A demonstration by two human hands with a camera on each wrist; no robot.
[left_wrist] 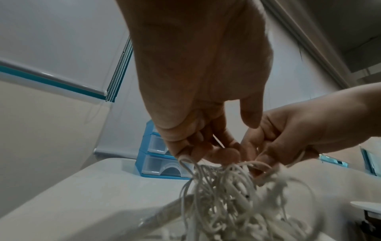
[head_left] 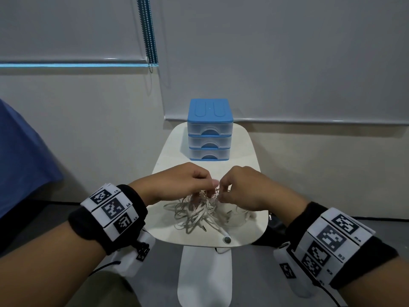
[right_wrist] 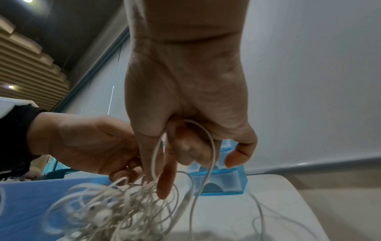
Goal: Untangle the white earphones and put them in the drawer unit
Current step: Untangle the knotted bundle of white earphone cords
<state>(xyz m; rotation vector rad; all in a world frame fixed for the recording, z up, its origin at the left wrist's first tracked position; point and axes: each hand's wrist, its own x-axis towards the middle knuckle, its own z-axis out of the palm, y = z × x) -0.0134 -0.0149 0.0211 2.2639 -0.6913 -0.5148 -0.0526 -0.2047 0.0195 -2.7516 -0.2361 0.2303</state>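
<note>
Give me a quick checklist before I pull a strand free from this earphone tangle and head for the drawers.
1. Left hand pinches cords: ok.
2. Right hand grips a cord loop: ok.
3. White earphones untangled: not ok, a knotted heap.
4. Heap supported on the small white table: ok; one cord trails over the near edge.
5. Drawer unit open to receive: not ok, all three drawers shut.
6. Which strand leads out freely: cannot tell.
</note>
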